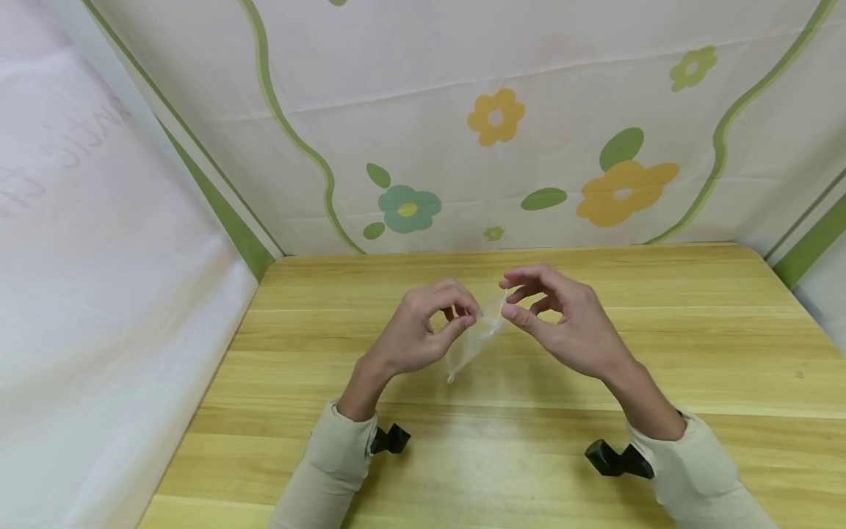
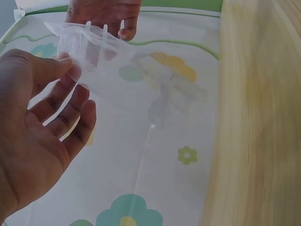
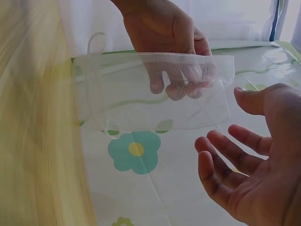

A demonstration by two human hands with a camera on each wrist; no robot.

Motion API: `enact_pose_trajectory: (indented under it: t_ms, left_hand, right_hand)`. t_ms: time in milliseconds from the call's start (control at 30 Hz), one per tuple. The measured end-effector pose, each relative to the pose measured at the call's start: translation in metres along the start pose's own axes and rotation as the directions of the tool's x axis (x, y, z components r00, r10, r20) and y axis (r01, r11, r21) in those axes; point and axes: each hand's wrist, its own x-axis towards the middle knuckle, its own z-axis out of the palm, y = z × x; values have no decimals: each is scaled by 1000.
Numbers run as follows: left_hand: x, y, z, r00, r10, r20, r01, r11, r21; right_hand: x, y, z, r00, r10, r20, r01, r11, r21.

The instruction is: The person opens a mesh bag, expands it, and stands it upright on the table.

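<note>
A small translucent pouch-like piece of clear plastic [image 1: 471, 347] hangs above the table between both hands. My left hand [image 1: 423, 327] pinches its upper edge between thumb and fingertips. In the right wrist view the piece [image 3: 136, 99] looks roughly rectangular and finely ribbed, with a thin clear loop [image 3: 91, 70] at its far end; left-hand fingers show through it. My right hand [image 1: 571, 319] is at the near edge, thumb and fingers spread apart in a loose curve. Its thumb tip comes right beside the plastic. The left wrist view shows the film [image 2: 89, 70] crumpled around the pinch.
Below the hands lies a wood-grain table [image 1: 489, 455]. A white cloth [image 1: 429, 88] printed with flowers rises behind it, and another white cloth [image 1: 99, 294] hangs at the left. Black mounts [image 1: 617, 459] stick out at both sleeves.
</note>
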Motion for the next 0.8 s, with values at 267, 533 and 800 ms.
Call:
enact_pose_trajectory:
  t_ms: [267, 533, 800]
  left_hand:
    - [1, 1, -1, 999, 13, 40, -12, 1000, -17]
    - [0, -1, 0, 999, 24, 22, -24, 1000, 3]
    - [1, 4, 4, 992, -71, -102, 80, 993, 90]
  right_hand:
    - [0, -1, -2, 993, 62, 102, -57, 997, -50]
    - [-1, -2, -2, 985, 95, 146, -92, 995, -28]
    - [-3, -3, 1, 991, 121, 63, -122, 993, 2]
